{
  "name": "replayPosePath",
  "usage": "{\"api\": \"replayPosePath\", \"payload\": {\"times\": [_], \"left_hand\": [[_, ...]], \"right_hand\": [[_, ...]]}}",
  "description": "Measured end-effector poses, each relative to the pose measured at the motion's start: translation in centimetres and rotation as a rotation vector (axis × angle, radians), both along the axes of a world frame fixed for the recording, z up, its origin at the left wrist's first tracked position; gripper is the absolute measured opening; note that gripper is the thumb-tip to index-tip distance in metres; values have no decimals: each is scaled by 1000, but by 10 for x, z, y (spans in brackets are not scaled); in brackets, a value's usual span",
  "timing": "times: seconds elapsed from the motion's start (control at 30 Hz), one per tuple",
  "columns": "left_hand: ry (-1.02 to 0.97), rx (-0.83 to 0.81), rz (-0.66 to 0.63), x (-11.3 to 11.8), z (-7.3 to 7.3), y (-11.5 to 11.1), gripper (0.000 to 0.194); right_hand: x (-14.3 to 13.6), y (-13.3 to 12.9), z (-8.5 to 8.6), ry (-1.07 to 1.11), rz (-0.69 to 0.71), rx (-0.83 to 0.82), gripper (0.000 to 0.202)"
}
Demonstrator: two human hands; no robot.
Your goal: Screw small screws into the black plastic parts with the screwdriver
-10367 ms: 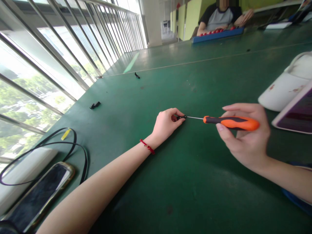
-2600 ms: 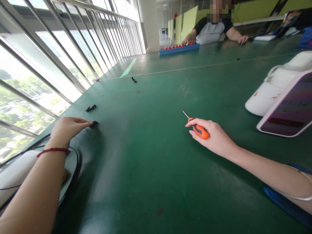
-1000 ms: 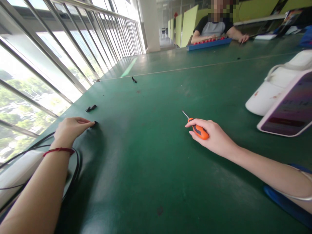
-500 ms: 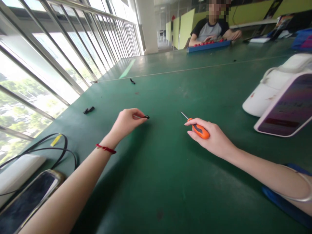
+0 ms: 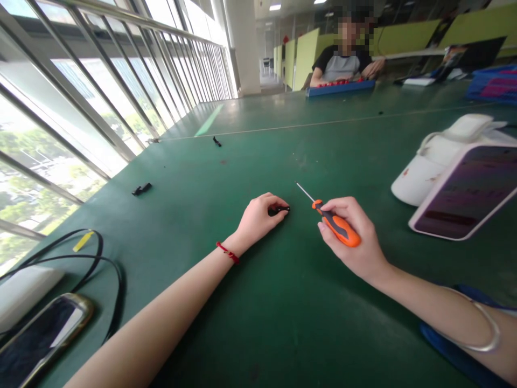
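Between the thumb and fingers of my left hand (image 5: 260,215) is a small black part (image 5: 278,209), mostly covered by the fingers, close to the green tabletop (image 5: 226,323). My right hand (image 5: 359,237) is closed on the handle of an orange and grey screwdriver (image 5: 341,229). Its thin metal shaft points up and to the left, with the tip a little above and to the right of the black part, not touching it. Two more small black pieces lie farther off, one at the left (image 5: 141,189) and one at the back (image 5: 217,141).
A phone (image 5: 464,194) leans against a white container (image 5: 428,161) at the right. Another phone (image 5: 44,339), a white box (image 5: 28,296) and a black cable (image 5: 117,291) lie at the left by the railing (image 5: 121,81). Across the table sits a person with a blue tray (image 5: 341,89).
My left hand has moved right with the black part, nearer to the screwdriver. My right hand has shifted slightly, showing more of the screwdriver's handle. The view has tilted up a little.
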State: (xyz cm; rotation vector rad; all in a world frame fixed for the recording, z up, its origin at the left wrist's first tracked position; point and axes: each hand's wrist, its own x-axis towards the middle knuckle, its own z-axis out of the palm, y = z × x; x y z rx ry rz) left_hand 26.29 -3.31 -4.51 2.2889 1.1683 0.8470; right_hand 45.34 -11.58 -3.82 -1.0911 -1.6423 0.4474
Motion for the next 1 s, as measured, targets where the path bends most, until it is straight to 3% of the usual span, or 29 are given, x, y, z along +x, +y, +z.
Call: {"api": "replayPosePath", "payload": {"times": [0.23, 0.83, 1.0], "left_hand": [[-8, 8, -5, 0, 0, -1, 18], [19, 24, -34, 1, 0, 1, 17], [36, 34, -26, 2, 0, 0, 17]], "right_hand": [[2, -9, 9, -162, -51, 193, 10], [3, -4, 3, -157, 24, 101, 10], [1, -1, 3, -15, -51, 187, 36]]}}
